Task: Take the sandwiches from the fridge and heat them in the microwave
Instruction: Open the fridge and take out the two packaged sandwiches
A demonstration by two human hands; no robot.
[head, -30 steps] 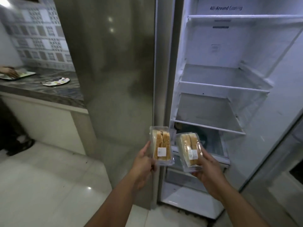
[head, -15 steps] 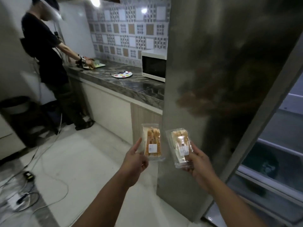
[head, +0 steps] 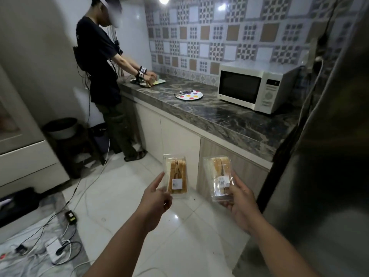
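Note:
My left hand (head: 154, 202) grips a clear plastic pack of sandwich (head: 176, 176) with a white label, held upright over the floor. My right hand (head: 240, 204) grips a second sandwich pack (head: 219, 177) beside it. A white microwave (head: 253, 87) with its door closed stands on the dark marble counter (head: 229, 120), ahead and to the right. The steel fridge side (head: 323, 166) fills the right of the view; its inside is out of sight.
A spotted plate (head: 189, 95) with a utensil lies on the counter left of the microwave. Another person (head: 103, 76) works at the counter's far end. Cables and a power strip (head: 54, 248) lie on the floor at lower left. A dark bin (head: 61, 127) stands by the wall.
My view has swung left from the open fridge to the counter and microwave. Both hands have kept their sandwich packs, now held over the floor and a little further apart.

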